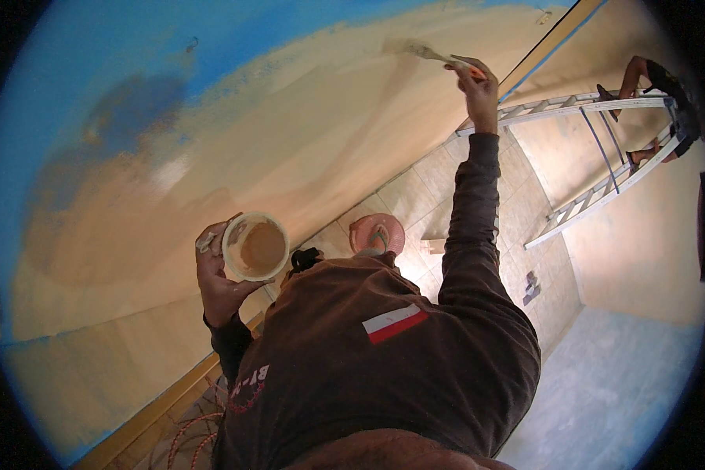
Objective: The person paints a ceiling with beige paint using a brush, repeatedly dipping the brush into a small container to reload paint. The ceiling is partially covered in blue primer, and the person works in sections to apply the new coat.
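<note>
My left hand [218,282] is wrapped round a pale plastic tub [235,232], tilted so that the beige paint [264,249] inside shows. Fingers closed, my right hand [480,88] grips a paintbrush [439,55] by its orange handle. Stretched far forward, that arm brings the bristles against or close to the wall [313,102]; whether they touch I cannot tell. The wall is beige over its lower part and blue above, with a rough, blended border and dark shadows across it.
A person [677,117] is up on a ladder [595,200] at the right; mainly legs show. A reddish round object [377,233] rests on the tiled floor [423,188] below me. Orange cord [200,423] lies at lower left. A blue-white wall [611,384] stands at lower right.
</note>
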`<state>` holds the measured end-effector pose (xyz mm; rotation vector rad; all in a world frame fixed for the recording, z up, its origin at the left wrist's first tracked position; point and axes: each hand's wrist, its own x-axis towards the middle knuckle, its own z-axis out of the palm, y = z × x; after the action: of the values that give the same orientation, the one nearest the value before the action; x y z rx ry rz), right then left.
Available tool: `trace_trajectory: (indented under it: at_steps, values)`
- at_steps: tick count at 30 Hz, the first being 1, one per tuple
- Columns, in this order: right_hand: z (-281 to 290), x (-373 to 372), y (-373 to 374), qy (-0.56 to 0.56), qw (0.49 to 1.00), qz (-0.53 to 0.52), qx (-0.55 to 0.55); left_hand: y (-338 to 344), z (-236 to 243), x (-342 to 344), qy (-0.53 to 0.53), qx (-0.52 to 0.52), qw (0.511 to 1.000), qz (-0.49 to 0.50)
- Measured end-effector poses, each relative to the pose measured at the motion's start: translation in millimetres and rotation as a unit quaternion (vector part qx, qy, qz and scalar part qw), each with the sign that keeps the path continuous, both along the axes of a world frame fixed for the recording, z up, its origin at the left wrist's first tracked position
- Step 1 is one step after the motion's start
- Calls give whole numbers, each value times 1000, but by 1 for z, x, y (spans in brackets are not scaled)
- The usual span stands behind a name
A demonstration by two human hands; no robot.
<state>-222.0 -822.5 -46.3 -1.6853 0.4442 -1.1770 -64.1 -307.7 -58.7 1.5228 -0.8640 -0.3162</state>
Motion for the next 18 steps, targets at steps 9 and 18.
trace_trajectory:
  at_steps: [9,18]
  values:
    - [-5,-2,66,-73,997,16,19,0,-2,-2,28,-1,1000,4]
    - [-16,9,75,-96,994,-28,49,2,-2,3,7,-19,999,-36]
